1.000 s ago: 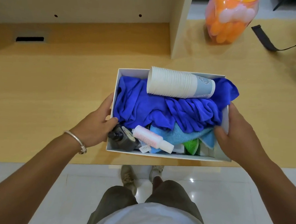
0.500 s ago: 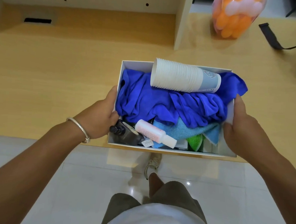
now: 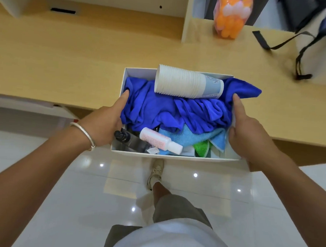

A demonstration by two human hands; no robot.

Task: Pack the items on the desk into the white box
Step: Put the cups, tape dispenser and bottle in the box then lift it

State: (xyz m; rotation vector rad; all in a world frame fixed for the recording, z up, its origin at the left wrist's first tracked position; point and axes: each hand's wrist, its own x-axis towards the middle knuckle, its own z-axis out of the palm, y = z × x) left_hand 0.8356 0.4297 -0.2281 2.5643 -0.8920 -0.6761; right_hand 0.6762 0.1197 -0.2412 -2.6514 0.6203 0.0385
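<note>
The left hand (image 3: 103, 126) and right hand (image 3: 246, 135) clasp opposite sides of the white box (image 3: 173, 155), thumbs hooked over its walls, holding it out past the desk (image 3: 67, 61) edge. The stacked paper cups (image 3: 187, 83) lying loose atop the blue cloth (image 3: 159, 108) inside could roll out if the box tips.

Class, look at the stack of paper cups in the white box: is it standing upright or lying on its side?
On its side. The stack of paper cups lies across the blue cloth, open rims facing left.

Office-like room: long wooden desk (image 3: 67, 58) with cable slot (image 3: 63, 10), divider panel (image 3: 187, 17), glossy tiled floor (image 3: 60, 184).
</note>
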